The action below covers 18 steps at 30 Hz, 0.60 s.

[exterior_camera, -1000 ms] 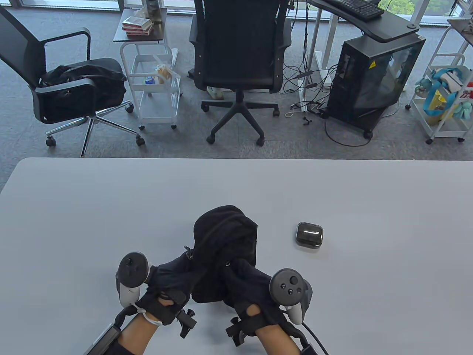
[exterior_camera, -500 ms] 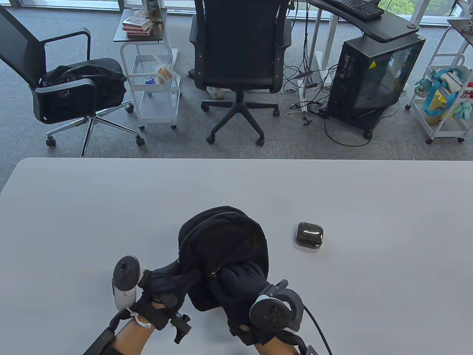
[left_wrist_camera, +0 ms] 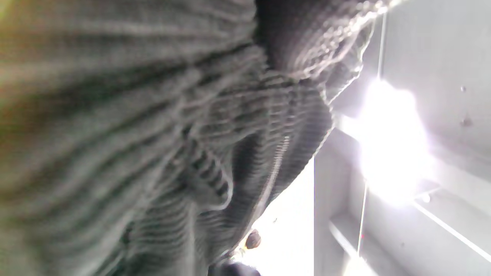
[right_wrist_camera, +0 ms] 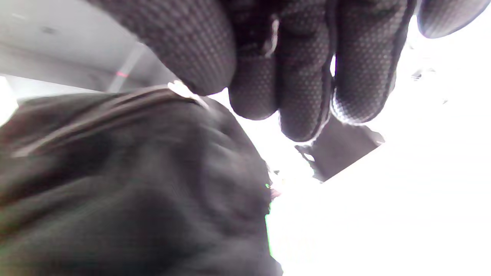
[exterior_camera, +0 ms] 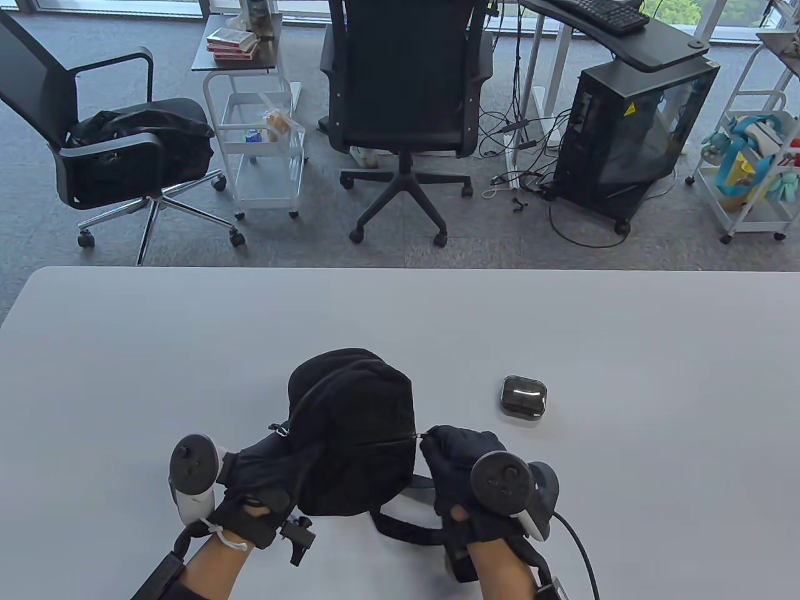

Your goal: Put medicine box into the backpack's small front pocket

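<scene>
A small black backpack (exterior_camera: 353,431) lies on the grey table (exterior_camera: 125,375), near the front middle. My left hand (exterior_camera: 262,475) grips its left side; in the left wrist view its blurred fabric (left_wrist_camera: 153,134) fills the frame. My right hand (exterior_camera: 459,456) is at the bag's right side and pinches the zipper pull (exterior_camera: 420,435) of a zipper line running across the bag. In the right wrist view its fingers (right_wrist_camera: 303,76) are curled together above the bag (right_wrist_camera: 134,184). The medicine box (exterior_camera: 524,397), small, dark and glossy, lies on the table to the right of the bag, apart from both hands.
A backpack strap (exterior_camera: 406,531) trails on the table between my wrists. Beyond the table's far edge stand two office chairs (exterior_camera: 406,94), white carts (exterior_camera: 259,144) and a computer tower (exterior_camera: 631,131).
The backpack has turned and shifted left. My right hand moved from the bag's front to its right side, holding the zipper pull. My left hand slid a little to the left with the bag.
</scene>
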{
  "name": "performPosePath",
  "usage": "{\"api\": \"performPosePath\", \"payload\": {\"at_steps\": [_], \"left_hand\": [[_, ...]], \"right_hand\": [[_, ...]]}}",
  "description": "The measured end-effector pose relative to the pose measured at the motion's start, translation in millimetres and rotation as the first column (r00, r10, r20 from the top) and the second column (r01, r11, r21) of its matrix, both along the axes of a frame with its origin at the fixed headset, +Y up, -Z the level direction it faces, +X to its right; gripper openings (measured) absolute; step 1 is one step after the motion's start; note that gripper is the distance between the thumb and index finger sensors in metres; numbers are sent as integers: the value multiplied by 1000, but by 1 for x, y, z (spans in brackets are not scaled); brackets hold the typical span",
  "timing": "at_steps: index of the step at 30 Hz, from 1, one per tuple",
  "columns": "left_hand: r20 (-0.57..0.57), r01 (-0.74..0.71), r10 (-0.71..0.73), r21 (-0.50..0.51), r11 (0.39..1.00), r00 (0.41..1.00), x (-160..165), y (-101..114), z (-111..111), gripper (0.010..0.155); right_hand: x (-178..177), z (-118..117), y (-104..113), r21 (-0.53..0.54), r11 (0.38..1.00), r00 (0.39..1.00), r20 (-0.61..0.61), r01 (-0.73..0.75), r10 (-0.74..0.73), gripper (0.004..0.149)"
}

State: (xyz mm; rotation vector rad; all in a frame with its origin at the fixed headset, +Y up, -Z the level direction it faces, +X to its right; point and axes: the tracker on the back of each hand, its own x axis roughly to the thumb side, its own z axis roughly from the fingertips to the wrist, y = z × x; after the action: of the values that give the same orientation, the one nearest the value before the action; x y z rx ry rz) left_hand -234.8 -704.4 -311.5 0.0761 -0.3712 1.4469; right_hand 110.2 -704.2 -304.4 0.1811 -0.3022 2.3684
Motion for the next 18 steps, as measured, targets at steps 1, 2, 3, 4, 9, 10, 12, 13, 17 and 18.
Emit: {"api": "performPosePath", "payload": {"at_steps": [1, 2, 3, 4, 9, 10, 12, 13, 17, 18], "left_hand": [[11, -9, 9, -4, 1000, 1000, 0, -1, 0, 46], [22, 3, -3, -3, 1000, 1000, 1, -2, 0, 46], [6, 13, -13, -4, 1000, 1000, 1, -3, 0, 46], [0, 10, -10, -10, 1000, 1000, 0, -3, 0, 46], [-34, -14, 13, -21, 1000, 999, -8, 1, 2, 46], [-51, -21, 20, -26, 999, 999, -9, 3, 3, 46], [-68, -41, 39, -33, 999, 997, -11, 4, 3, 47], [-69, -51, 48, -38, 998, 996, -12, 4, 3, 47], [-91, -83, 78, -56, 995, 993, -14, 3, 3, 47], [-91, -83, 78, -58, 995, 993, -14, 3, 2, 47]], "right_hand": [[1, -1, -4, -47, 999, 1000, -20, 18, -19, 44], [-1, 0, -8, -95, 993, 996, -43, 68, -72, 44], [-4, 3, -9, -116, 986, 991, -52, 116, -123, 44], [-5, 4, -9, -123, 979, 982, -74, 164, -174, 45], [13, 7, 11, 14, 973, 972, 37, 230, -231, 55], [20, 5, 16, 43, 974, 972, 77, 221, -223, 54], [31, 0, 24, 56, 980, 973, 121, 193, -199, 54], [36, -3, 26, 53, 983, 972, 152, 174, -180, 54], [52, -29, 29, 4, 996, 960, 265, 92, -90, 55], [56, -40, 26, -40, 997, 959, 278, 72, -58, 56]]}}
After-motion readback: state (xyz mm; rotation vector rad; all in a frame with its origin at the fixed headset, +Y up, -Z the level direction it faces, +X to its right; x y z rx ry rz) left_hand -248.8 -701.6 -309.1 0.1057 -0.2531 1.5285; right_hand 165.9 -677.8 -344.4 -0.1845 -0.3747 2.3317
